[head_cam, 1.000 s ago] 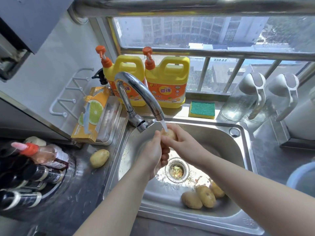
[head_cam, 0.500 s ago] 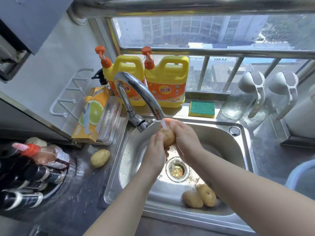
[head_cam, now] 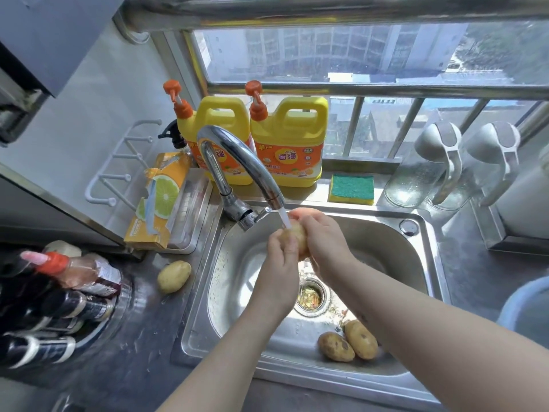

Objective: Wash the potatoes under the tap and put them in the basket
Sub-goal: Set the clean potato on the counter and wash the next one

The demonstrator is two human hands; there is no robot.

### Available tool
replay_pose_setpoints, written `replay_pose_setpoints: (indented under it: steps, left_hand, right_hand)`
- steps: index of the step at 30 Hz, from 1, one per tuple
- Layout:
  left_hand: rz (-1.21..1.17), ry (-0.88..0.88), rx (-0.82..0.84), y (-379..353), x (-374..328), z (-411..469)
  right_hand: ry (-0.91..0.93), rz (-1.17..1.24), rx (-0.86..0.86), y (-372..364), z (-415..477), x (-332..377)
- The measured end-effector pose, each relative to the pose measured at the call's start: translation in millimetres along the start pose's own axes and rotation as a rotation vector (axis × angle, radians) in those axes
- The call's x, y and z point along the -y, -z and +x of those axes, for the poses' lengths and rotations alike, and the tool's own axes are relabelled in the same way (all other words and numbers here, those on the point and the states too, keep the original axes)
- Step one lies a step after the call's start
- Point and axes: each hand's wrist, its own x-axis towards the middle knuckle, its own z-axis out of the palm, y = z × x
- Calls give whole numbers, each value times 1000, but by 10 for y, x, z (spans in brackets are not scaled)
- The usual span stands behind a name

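Room: steel kitchen counter (head_cam: 133,337) around a steel sink (head_cam: 383,248); barred window (head_cam: 326,55) behind the sink, daylight outside
Behind the sink: yellow detergent jugs (head_cam: 289,144); green sponge (head_cam: 352,188)
Tap (head_cam: 237,156): arches over the sink's far left corner; water runs
Hands: left hand (head_cam: 280,278) and right hand (head_cam: 325,242) both curl round the held potato (head_cam: 298,236), over the sink, under the stream
Other potatoes: pair of potatoes (head_cam: 335,346) touching at the sink's near right; lone potato (head_cam: 173,276) just left of the sink
Change: a second ago a third potato showed beside the pair; the right forearm now covers that spot; lone potato unmoved
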Motion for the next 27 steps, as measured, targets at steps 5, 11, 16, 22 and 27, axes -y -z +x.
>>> replay_pose_setpoints:
  steps: [5,11,16,22,27]
  left_hand:
    - [22,-28,-18,152,23,47]
    - [196,-159,48,140,87,-32]
    - [115,-185,-19,168,46,18]
    - [-200,107,15,240,6,176]
    - [-125,160,24,230,-56,186]
  right_hand:
    - [35,-151,284,139,-32,-119]
    - [-39,57,68,-4,-65,-73]
    - [-67,169,173,54,-91,61]
    - [284,-381,509,257,-224,76]
    - [537,-921,411,321,-159,29]
